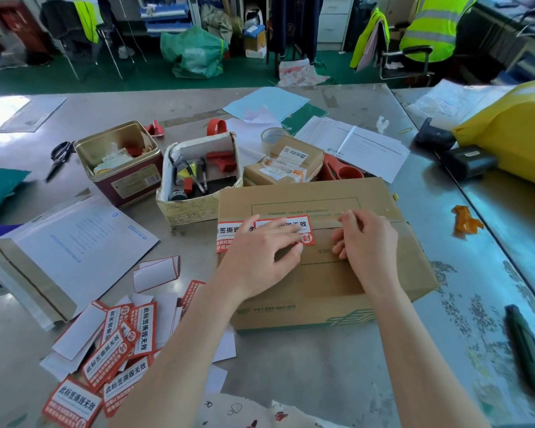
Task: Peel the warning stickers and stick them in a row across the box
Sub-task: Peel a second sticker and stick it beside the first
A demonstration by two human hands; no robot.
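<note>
Left hand (261, 257) spread flat, pressing the second warning sticker (286, 227) onto the cardboard box (337, 291); right hand (365, 239), fingers loosely curled, steadies it. Thin, floppy, tacky paper: best lifted by a corner

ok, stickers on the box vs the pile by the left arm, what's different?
Box stickers: two, stuck flat in a row along the box's taped seam, the first wrapping over the box's left edge, left hand pressing on the second. Pile stickers: loose on the table, overlapping at mixed angles, among blank white backing slips. Shared: same red-and-white design, black characters.
</note>
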